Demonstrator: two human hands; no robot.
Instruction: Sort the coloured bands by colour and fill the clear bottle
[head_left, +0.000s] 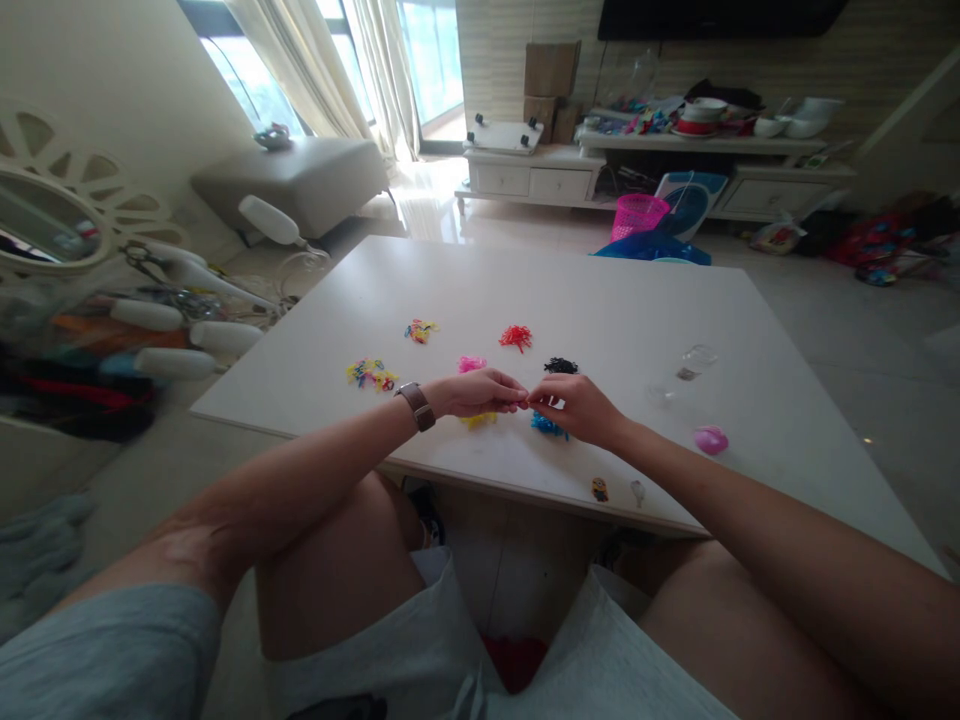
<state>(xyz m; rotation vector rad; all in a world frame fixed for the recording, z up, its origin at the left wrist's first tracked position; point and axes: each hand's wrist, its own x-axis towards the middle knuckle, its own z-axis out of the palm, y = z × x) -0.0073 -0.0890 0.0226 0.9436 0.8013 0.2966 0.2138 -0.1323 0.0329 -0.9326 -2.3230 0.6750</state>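
Above the white table point(420, 275), my left hand point(484, 392) and my right hand point(576, 408) meet at the fingertips. Both are closed in a pinch, and whatever lies between them is too small to make out. A pink pile point(471, 364) of small pieces and a yellow pile point(478, 420) lie around my left hand, partly covered by it. Close to my right hand are a black pile point(561, 366) and a blue pile point(550, 427). Farther back sits a red pile point(516, 338). Two mixed-colour piles point(371, 375) point(421, 331) rest on the left.
On the table's right are a clear container point(699, 357), a pink rounded object point(711, 440) and a small yellow character figure point(599, 489) near the front edge. A pink basket point(639, 215) stands beyond the far edge. White lamp-like arms point(270, 220) reach toward the left side.
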